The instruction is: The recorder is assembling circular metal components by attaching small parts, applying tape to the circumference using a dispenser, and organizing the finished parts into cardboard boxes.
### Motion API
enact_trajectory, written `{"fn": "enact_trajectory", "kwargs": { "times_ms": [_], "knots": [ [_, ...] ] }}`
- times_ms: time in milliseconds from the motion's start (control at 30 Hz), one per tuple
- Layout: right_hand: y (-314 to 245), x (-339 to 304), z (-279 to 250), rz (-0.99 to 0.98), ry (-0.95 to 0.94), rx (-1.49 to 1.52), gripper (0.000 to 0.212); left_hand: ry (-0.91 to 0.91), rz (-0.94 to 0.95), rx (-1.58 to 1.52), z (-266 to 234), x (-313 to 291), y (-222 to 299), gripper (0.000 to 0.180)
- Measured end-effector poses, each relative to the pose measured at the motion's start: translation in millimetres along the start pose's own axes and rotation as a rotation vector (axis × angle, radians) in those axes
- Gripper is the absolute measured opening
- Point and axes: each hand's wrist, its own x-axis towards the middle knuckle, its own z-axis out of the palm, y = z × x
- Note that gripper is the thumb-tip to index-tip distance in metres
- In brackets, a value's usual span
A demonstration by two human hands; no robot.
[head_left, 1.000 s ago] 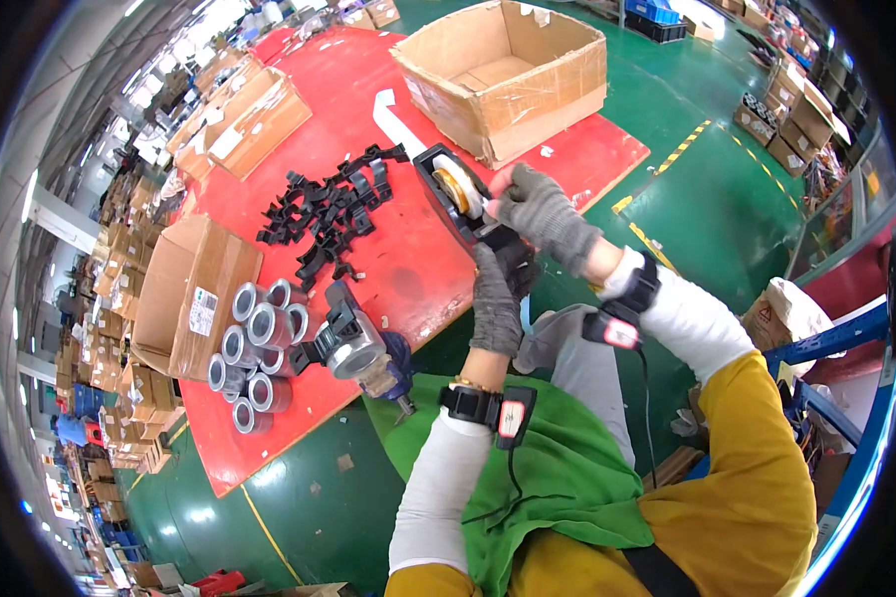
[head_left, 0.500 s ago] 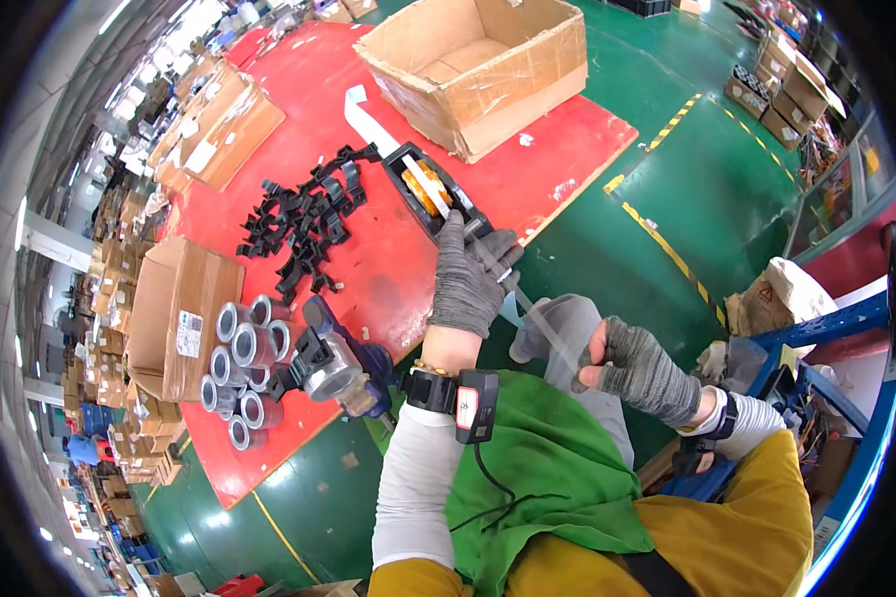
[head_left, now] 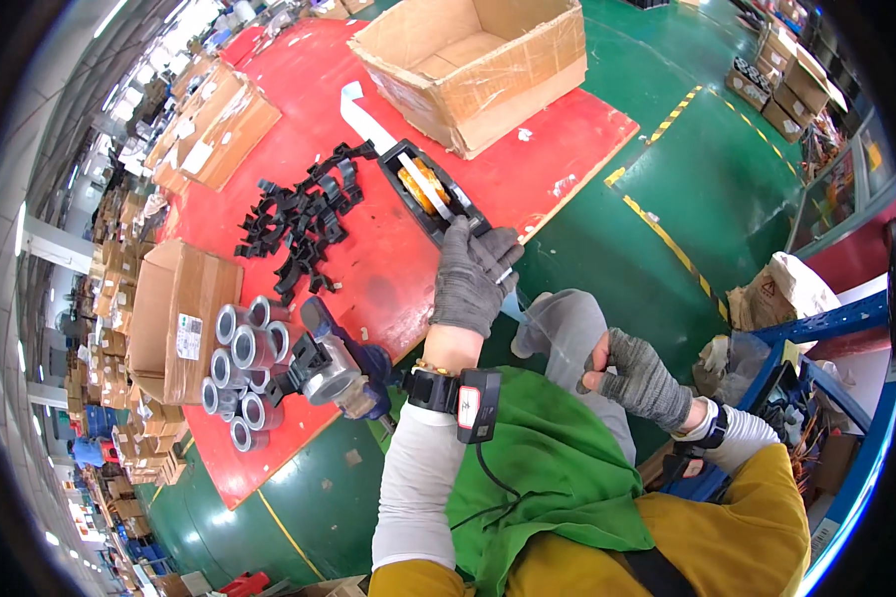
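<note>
My left hand point(head_left: 468, 277), in a grey fingerless glove, is closed over the near end of a black tape dispenser point(head_left: 446, 221). An amber roll point(head_left: 423, 187) sits in the dispenser, and a white strip point(head_left: 368, 124) runs along the table and over it. A small pale piece point(head_left: 505, 276) shows beside my left fingers; its kind is unclear. To the right, above my lap, my right hand point(head_left: 642, 376) is pinched, gloved alike. A faint clear strip of tape point(head_left: 567, 350) reaches its fingertips, hard to see against the grey trouser leg.
Black plastic clips point(head_left: 304, 219) lie heaped on the red table point(head_left: 388, 289). Grey tape rolls point(head_left: 254, 348) are stacked by a carton point(head_left: 184, 323). A clamp-like tool point(head_left: 338, 368) stands at the table's near edge. An open cardboard box point(head_left: 478, 75) is at the far side; a blue rack point(head_left: 836, 318) is at right.
The clear strip stretched between my hands has become much harder to see. My right hand has shifted slightly. My left hand stays at the dispenser.
</note>
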Motion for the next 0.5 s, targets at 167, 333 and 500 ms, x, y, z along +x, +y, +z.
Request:
{"fn": "enact_trajectory", "kwargs": {
  "times_ms": [167, 333, 500],
  "knots": [
    [7, 2, -2, -0.031, 0.044, 0.02, 0.015, 0.016, -0.069, -0.081, -9, -13, -9, 0.044],
    [16, 1, 4, -0.036, 0.074, 0.033, 0.014, 0.027, 0.147, -0.154, -7, -10, -19, 0.027],
    [24, 2, 13, -0.058, 0.105, -0.022, 0.014, 0.043, 0.034, -0.238, -17, 8, -33, 0.023]
  ]
}}
